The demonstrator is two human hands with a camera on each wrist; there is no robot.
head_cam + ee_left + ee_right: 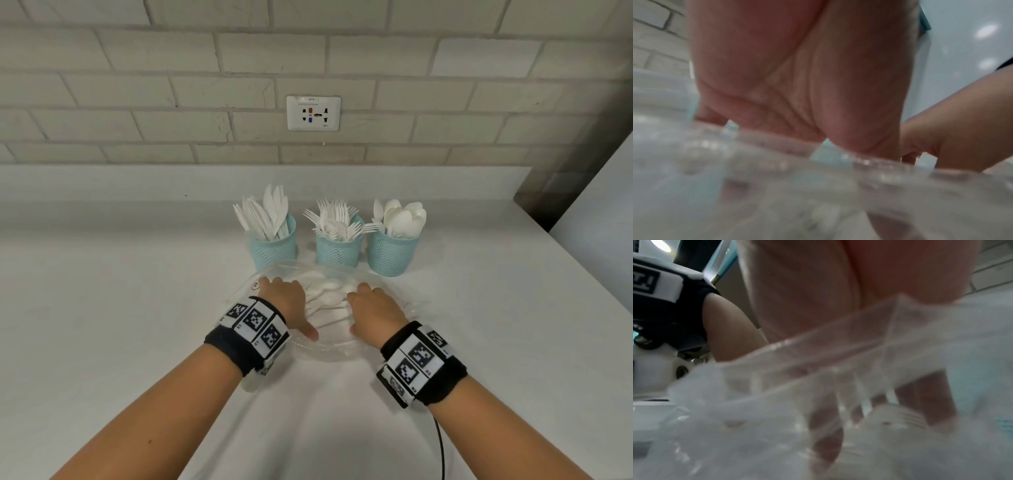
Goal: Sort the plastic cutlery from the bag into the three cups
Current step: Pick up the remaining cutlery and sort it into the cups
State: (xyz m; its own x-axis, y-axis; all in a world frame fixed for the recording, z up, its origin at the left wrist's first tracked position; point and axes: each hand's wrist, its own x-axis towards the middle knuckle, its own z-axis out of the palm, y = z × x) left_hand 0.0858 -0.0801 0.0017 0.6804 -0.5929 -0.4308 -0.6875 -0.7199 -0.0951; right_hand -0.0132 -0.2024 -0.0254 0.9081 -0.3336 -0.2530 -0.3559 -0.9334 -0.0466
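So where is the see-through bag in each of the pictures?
Head view: the clear plastic bag lies low in the middle, under both hands, just in front of the three blue cups.
Left wrist view: the bag fills the blurry bottom half, below the palm.
Right wrist view: the bag crosses the lower half, over the fingers.
Shared landmark: the left hand with its banded wrist shows in all three.

Head view high, facing wall, wrist views low, close, sharing the bag [329,346].
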